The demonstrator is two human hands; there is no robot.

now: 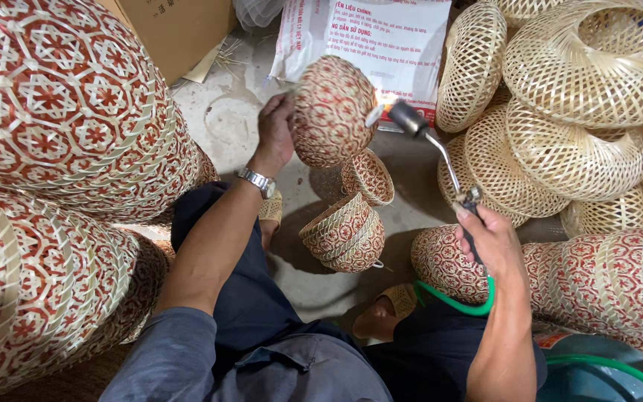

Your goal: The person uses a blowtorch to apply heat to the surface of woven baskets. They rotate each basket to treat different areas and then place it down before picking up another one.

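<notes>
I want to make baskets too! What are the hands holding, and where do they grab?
Left hand grips the red-patterned woven basket at its side; right hand holds the gas torch by its handle end.

Grey concrete floor (225,123), stacked red-patterned baskets (344,234), pale woven baskets (574,160), printed sack (381,37)

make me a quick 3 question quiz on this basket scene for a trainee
1. Which hand holds the red-patterned basket up?
2. True or false: the gas torch in the right hand is lit.
3. The hose from the torch is: a) black b) green c) red

Key: 1. left; 2. true, a flame shows at the nozzle against the basket; 3. b
</notes>
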